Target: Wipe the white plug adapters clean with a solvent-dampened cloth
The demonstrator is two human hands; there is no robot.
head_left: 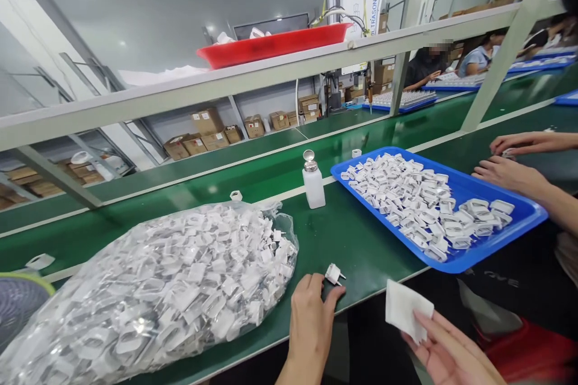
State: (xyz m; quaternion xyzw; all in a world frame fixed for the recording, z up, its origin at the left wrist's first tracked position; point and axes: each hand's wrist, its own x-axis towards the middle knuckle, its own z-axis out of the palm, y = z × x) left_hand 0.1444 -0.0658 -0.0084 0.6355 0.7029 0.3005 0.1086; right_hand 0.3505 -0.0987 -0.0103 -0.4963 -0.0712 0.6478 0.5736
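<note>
My left hand (312,316) is at the front edge of the green bench, thumb and forefinger apart. Right at its fingertips lies a small white plug housing (333,274) with metal pins; I cannot tell whether the fingers touch it. My right hand (445,346) pinches a folded white cloth (409,310) between thumb and fingers, in front of the bench edge. To the left of my left hand rests a big clear plastic bag (194,277) full of white plastic housings. Beyond both hands stands a white pump bottle (313,183) with a metal top.
A blue tray (510,246) of white housings sits at the right, beside another person's hands (519,162). A red tray (275,48) is on the shelf rail above. At far left is a round basket (27,280). Loose white pieces (235,195) dot the bench.
</note>
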